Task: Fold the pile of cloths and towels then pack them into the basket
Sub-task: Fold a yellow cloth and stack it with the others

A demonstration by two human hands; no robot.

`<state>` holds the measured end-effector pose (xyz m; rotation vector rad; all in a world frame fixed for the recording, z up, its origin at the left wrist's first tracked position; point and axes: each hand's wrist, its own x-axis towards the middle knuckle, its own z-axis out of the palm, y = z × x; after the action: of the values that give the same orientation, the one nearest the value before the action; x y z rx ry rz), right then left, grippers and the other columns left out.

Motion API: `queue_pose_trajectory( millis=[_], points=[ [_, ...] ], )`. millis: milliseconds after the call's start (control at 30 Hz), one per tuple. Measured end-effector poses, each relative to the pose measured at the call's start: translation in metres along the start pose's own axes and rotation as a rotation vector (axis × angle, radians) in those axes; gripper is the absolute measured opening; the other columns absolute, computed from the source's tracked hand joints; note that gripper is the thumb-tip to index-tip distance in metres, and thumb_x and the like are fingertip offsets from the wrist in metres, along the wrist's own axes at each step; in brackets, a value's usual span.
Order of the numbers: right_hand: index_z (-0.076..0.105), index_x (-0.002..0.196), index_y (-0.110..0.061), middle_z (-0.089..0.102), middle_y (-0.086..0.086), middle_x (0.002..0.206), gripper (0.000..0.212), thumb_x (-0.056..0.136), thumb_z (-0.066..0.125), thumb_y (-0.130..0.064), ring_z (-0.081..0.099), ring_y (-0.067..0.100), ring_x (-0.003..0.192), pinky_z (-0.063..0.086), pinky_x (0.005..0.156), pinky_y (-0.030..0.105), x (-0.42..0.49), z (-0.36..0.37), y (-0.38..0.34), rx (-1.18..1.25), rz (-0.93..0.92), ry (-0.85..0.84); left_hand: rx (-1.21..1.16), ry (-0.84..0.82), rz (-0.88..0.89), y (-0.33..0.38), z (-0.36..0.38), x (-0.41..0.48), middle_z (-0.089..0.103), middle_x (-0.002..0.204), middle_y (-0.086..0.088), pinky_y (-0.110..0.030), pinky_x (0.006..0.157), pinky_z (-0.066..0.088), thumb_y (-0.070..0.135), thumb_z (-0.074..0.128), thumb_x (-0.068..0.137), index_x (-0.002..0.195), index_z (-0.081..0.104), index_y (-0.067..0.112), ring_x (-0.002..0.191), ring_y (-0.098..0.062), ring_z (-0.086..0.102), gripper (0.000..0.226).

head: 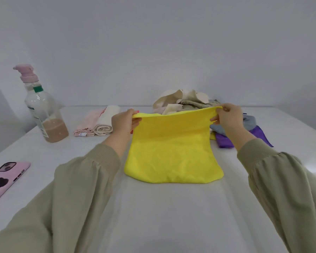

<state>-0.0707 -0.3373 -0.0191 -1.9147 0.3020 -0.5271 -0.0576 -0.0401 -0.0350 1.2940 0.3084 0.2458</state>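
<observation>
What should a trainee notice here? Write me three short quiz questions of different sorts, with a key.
1. True or false: the left hand and right hand each pinch an upper corner of the yellow cloth.
2. Which lies nearest the bottle? A) folded pink and cream cloths B) purple cloth C) unfolded pile.
3. Fill in: the pink phone lies at the table's ____ edge.
Key: 1 true; 2 A; 3 left.

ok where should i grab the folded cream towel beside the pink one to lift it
Probably the near end of the cream towel, from the near side: the layers end in a rounded fold facing you, so one grip over and under catches them all. The pink cloth lies against its left side, crowding a grip across it.
</observation>
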Motion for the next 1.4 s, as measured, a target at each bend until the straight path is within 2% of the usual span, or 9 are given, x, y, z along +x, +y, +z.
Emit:
queue_pose_trajectory(
  millis=[300, 433, 567, 667, 833, 1033, 1200, 1300, 1400],
  points=[
    [0.061, 0.064, -0.015, 0.062, 0.017, 0.063, 0.036, 0.077, 0.039, 0.01, 0.055, 0.026, 0.056, 0.045, 0.056, 0.033, -0.118, -0.02, 0.065, 0.052, -0.061, 0.027, 0.249, 0.016, 0.1, -0.061, -0.062, -0.08, 0.053, 0.057, -0.01, -0.02, 0.039, 0.041, -0.004, 0.042, 0.084, 0.083, 0.071, 0.012, 0.04, -0.014, 0.049, 0.033],
    [0.061, 0.061, -0.015, 0.067, 0.006, 0.086, 0.034, 0.079, 0.044, 0.007, 0.056, 0.02, 0.081, 0.039, 0.065, 0.026, -0.133, -0.019, 0.092, -0.191, -0.012, -0.136, 0.636, -0.052, 0.15, -0.077, -0.082, -0.088, 0.052, 0.058, -0.003, -0.025, 0.049, 0.037, 0.001, 0.043, 0.082, 0.092, 0.073, 0.017, 0.052, -0.017, 0.048, 0.035],
    [0.068, 0.065, 0.001, 0.065, 0.012, 0.101, 0.033, 0.079, 0.045, -0.019, 0.053, 0.026, 0.092, 0.035, 0.075, 0.029, -0.132, -0.024, 0.097, -0.395, -0.143, -0.177, 1.033, -0.002, 0.257, -0.079, -0.091, -0.088, 0.065, 0.091, -0.001, -0.029, 0.071, 0.041, 0.015, 0.052, 0.085, 0.108, 0.066, 0.025, 0.09, -0.023, 0.057, 0.03],
    [0.072, 0.068, -0.011, 0.062, 0.002, 0.116, 0.027, 0.084, 0.059, -0.029, 0.045, 0.027, 0.108, 0.029, 0.088, 0.033, -0.136, -0.025, 0.101, -0.618, -0.296, -0.162, 1.102, -0.024, 0.304, -0.085, -0.09, -0.084, 0.066, 0.106, -0.003, -0.036, 0.085, 0.042, 0.022, 0.056, 0.087, 0.119, 0.063, 0.02, 0.107, -0.027, 0.053, 0.032],
    [0.056, 0.073, -0.028, 0.051, -0.004, 0.128, 0.024, 0.074, 0.074, -0.043, 0.034, 0.019, 0.125, 0.022, 0.101, 0.034, -0.141, -0.021, 0.102, -0.743, -0.349, -0.327, 0.723, -0.191, 0.171, -0.083, -0.081, -0.087, 0.061, 0.112, -0.004, -0.027, 0.085, 0.042, 0.018, 0.066, 0.086, 0.123, 0.06, 0.023, 0.106, -0.02, 0.055, 0.039],
    [0.065, 0.07, -0.019, 0.061, 0.009, 0.117, 0.019, 0.065, 0.083, -0.018, 0.047, 0.034, 0.116, 0.029, 0.1, 0.045, -0.136, -0.022, 0.109, -0.791, -0.528, -0.205, 0.291, -0.187, -0.179, -0.072, -0.085, -0.087, 0.05, 0.063, -0.003, -0.022, 0.045, 0.048, 0.003, 0.063, 0.087, 0.119, 0.061, 0.015, 0.036, -0.01, 0.043, 0.034],
    [0.066, 0.082, -0.016, 0.059, 0.013, 0.117, 0.03, 0.054, 0.069, -0.005, 0.044, 0.033, 0.117, 0.032, 0.097, 0.052, -0.136, -0.019, 0.115, -0.805, -0.684, -0.224, 1.201, 0.026, 0.456, -0.078, -0.087, -0.091, 0.063, 0.088, -0.004, -0.03, 0.072, 0.042, 0.026, 0.064, 0.084, 0.103, 0.071, 0.02, 0.087, -0.024, 0.057, 0.021],
    [0.068, 0.088, -0.016, 0.062, 0.008, 0.109, 0.024, 0.066, 0.062, -0.021, 0.045, 0.026, 0.111, 0.031, 0.095, 0.038, -0.141, -0.007, 0.109, -0.7, -0.785, -0.215, 1.122, -0.215, 0.925, -0.094, -0.075, -0.091, 0.063, 0.089, -0.003, -0.032, 0.08, 0.042, 0.038, 0.059, 0.078, 0.086, 0.076, 0.016, 0.094, -0.02, 0.048, 0.029],
    [0.068, 0.085, -0.016, 0.064, 0.002, 0.089, 0.017, 0.07, 0.063, -0.022, 0.054, 0.025, 0.09, 0.037, 0.083, 0.034, -0.145, 0.004, 0.103, -0.657, -0.844, -0.204, 1.108, -0.456, 0.958, -0.109, -0.061, -0.099, 0.065, 0.085, 0.0, -0.024, 0.078, 0.038, 0.045, 0.054, 0.077, 0.087, 0.075, 0.016, 0.089, -0.013, 0.046, 0.038]
  ],
)
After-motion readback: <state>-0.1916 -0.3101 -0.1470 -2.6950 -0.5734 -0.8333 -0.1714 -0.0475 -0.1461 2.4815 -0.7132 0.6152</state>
